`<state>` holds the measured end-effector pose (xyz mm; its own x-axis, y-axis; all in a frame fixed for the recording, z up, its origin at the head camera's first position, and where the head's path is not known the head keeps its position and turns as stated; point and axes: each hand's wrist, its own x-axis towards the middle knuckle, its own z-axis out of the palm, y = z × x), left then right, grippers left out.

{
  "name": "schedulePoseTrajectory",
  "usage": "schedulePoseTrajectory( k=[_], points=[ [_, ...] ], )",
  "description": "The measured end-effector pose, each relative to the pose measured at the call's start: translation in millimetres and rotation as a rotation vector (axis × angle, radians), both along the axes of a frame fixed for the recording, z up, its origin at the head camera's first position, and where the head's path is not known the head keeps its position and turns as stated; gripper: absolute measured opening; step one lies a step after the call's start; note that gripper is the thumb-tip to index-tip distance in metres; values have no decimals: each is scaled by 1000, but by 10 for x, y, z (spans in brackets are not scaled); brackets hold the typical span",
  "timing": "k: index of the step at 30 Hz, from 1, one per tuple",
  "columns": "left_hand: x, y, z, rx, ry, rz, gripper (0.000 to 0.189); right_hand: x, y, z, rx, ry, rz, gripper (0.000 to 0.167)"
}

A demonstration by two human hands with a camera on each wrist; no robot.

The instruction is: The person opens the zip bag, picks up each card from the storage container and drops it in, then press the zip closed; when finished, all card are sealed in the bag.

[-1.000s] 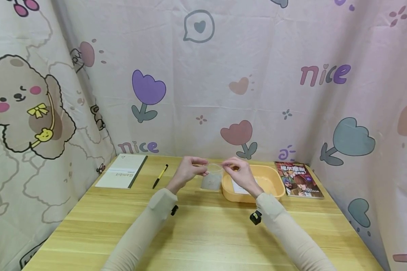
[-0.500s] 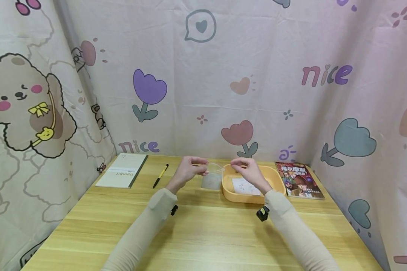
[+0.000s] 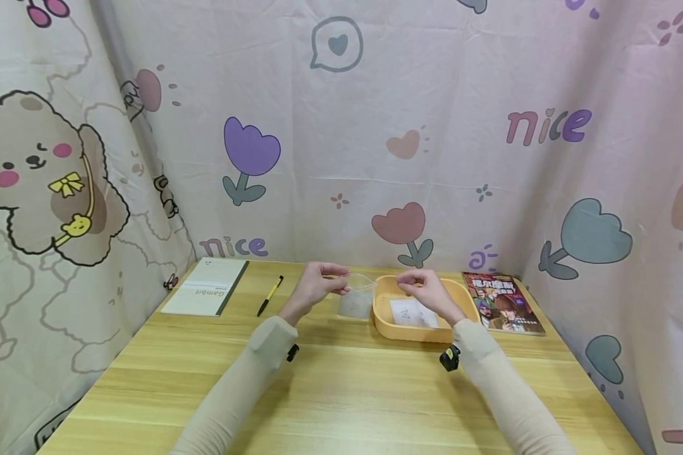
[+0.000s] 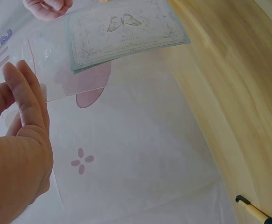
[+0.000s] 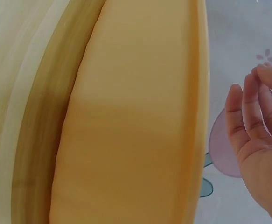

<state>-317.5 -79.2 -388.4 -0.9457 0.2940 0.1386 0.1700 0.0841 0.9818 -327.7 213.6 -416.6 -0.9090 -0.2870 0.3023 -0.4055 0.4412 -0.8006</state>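
Observation:
My left hand (image 3: 314,287) pinches the rim of a clear plastic bag (image 3: 361,282) between thumb and fingers, above the table. The bag's mouth gapes in an oval. A pale card with a teal edge and a butterfly print (image 4: 124,28) appears to be inside its lower part. Apart from the bag, my right hand (image 3: 429,294) hovers over a yellow plastic basket (image 3: 458,316). In the right wrist view its thumb and index fingertips come close together, the other fingers loosely bent, with nothing visible between them. White printed paper (image 3: 410,313) lies in the basket.
A notebook (image 3: 205,287) and a yellow-and-black pen (image 3: 270,296) lie on the left of the wooden table (image 3: 341,392). Right of the basket is a colourful comic-style book (image 3: 503,302). A patterned curtain (image 3: 341,126) hangs behind and along both sides.
My right hand has moved right, away from the bag's rim and over the basket, uncovering more of the paper there. The left hand keeps its hold on the bag in the same place.

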Motion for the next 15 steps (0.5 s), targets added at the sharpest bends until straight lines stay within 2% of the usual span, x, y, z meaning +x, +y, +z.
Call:
schedulePoseTrajectory(
  k=[2,6,11,15],
  points=[
    [-56,3,-71,6,4,16,28,-75,44,-93,-2,-18,-5,18],
    [-48,2,-77,4,4,26,28,-132,106,-181,36,-47,-7,21],
    [-47,0,-74,7,3,27,28,-165,194,-267,149,-49,-29,24],
    [-54,6,-76,6,8,17,27,-183,283,-350,161,-75,-24,28]
  ],
)
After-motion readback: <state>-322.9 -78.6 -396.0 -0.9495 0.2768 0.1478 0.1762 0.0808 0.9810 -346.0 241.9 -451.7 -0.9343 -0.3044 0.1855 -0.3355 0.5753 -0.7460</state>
